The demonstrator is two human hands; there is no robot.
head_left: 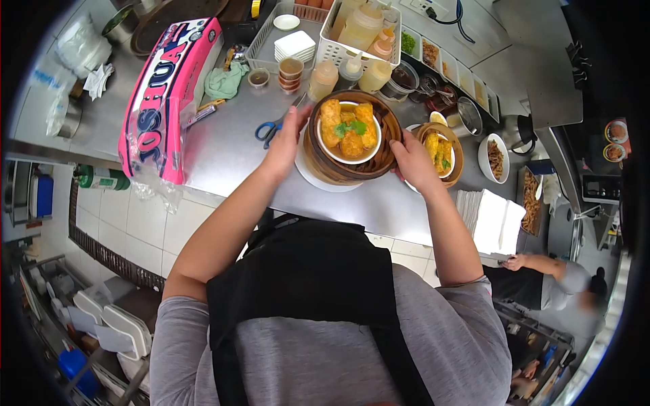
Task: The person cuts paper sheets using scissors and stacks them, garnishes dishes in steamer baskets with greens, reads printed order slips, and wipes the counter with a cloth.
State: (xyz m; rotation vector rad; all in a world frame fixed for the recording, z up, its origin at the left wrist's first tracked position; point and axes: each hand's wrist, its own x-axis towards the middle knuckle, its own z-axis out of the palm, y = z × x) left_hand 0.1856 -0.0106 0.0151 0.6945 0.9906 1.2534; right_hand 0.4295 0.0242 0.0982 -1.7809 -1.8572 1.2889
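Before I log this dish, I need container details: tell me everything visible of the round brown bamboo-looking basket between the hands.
The round brown basket, seemingly bamboo, has a circular wall and slatted inside. Lidless, it opens upward. It holds a round white bowl of golden-brown pieces with green leaves. A round white plate lies below; contact is unclear. The right hand grips its right rim; the left hand is at its left side, touch uncertain.
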